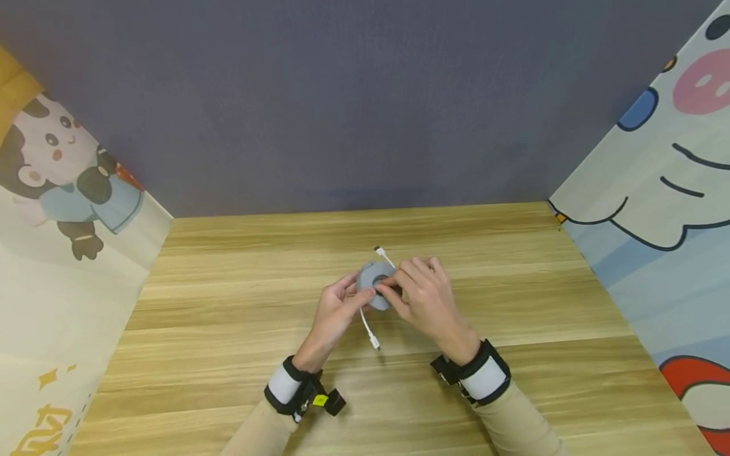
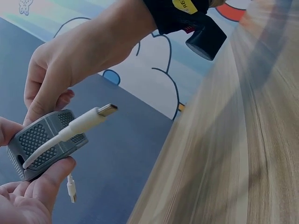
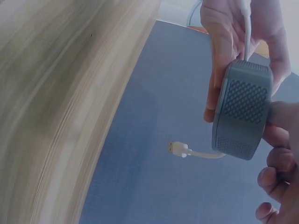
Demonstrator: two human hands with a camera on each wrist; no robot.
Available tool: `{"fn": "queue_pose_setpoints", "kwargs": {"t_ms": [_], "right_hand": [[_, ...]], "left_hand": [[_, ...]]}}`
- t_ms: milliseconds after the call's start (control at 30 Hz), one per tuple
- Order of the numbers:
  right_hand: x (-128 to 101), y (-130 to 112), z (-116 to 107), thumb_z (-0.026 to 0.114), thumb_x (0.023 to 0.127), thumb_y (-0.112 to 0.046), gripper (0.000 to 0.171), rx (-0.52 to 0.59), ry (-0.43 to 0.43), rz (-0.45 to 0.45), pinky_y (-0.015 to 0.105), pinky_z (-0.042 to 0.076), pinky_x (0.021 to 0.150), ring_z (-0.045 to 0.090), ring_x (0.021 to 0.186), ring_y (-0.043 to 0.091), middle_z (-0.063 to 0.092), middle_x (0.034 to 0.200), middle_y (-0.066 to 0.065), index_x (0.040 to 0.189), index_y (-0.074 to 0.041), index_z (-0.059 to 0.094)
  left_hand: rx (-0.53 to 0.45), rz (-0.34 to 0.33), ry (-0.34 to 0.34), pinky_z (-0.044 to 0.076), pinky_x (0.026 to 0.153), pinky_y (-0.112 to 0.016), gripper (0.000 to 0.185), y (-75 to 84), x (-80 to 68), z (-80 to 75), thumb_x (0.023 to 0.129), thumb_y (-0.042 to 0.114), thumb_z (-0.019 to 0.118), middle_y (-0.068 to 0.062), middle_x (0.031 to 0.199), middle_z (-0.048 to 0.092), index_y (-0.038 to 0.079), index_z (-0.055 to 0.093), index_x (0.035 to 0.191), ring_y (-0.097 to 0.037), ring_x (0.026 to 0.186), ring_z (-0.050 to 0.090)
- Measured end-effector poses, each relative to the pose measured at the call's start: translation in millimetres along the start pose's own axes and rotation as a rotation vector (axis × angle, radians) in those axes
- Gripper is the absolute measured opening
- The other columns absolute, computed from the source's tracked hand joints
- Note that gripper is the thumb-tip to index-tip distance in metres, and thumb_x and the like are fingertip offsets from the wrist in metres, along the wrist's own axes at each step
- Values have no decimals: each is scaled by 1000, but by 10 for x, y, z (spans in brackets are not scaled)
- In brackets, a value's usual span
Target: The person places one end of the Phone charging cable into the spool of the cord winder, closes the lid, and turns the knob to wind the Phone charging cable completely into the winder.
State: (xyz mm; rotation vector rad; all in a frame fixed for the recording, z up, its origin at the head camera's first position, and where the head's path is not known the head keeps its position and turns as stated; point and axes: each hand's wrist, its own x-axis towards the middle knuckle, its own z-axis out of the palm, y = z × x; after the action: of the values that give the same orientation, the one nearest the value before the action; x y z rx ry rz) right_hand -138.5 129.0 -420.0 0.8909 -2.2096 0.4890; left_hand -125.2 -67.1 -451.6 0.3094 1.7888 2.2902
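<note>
The round grey rubbery cable winder point(image 1: 374, 283) is showing a raised diamond-mesh pattern on its sides. The thin white charging cable point(image 1: 368, 327) is ending in silvery plugs. The light wooden counter point(image 1: 239, 297) is displaying streaked grain. The back wall point(image 1: 342, 95) is looking plain slate-blue, with cartoon-printed panels flanking it.

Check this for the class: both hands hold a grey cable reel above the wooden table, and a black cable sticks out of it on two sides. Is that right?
Not quite: the cable is white, not black, as the left wrist view shows plainly. The rest stands: the left hand and right hand hold the grey cable reel above the wooden table.
</note>
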Motion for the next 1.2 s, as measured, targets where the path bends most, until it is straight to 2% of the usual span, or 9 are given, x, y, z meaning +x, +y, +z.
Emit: {"fn": "queue_pose_setpoints", "kwargs": {"t_ms": [267,533,867,1200], "right_hand": [[-8,-28,5,75,95,-32,30,14,22,37,38,39,68,55,69,22,61,76,2,76,-10,64],[-14,-49,6,70,99,-34,34,31,17,95,38,40,69,55,68,21,61,73,1,75,-11,65],[-14,-75,36,73,95,-28,32,41,68,127,38,36,66,51,63,20,57,68,1,71,-11,62],[-9,-93,57,71,94,-22,33,82,103,161,37,35,65,48,60,18,54,65,0,66,-11,59]], "left_hand": [[9,10,37,58,98,-40,57,3,-8,37,99,11,63,-29,139,60,-8,44,150,-21,113,71],[-8,29,41,59,94,-35,59,-9,-2,68,98,9,62,-33,139,59,-11,42,150,-10,102,74],[-7,26,74,58,95,-36,58,-10,5,102,98,10,64,-31,138,60,-9,44,149,-15,107,73],[13,51,62,60,92,-31,57,-9,-8,121,98,10,64,-30,137,61,-8,45,149,-14,105,73]]}}
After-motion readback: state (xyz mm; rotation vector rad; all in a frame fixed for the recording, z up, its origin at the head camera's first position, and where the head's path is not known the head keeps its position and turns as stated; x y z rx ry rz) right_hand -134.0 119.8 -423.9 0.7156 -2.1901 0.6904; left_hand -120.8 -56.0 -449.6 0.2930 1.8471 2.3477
